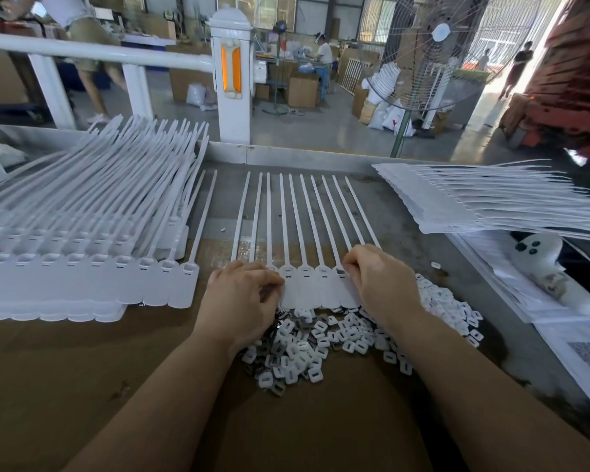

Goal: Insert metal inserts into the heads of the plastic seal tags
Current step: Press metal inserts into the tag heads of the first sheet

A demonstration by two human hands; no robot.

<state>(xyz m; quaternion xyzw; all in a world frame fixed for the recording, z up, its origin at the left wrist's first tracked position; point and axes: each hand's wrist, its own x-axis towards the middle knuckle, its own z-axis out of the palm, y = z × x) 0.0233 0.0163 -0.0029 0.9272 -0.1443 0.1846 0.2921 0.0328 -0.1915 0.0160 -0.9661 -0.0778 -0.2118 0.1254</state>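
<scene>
A row of tags is laid at frame centre on the desk, above the inserts. The left hand is curled over the left tag heads. An insert is seemingly pinched by the right hand at a right-side head.

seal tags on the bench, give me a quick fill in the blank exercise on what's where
1. The loose inserts lie in a heap ____ the two hands.
2. The right hand works at the ____ end of the row of tags.
3. The big stack of tags lies to the person's ____.

Missing words: between; right; left
</scene>
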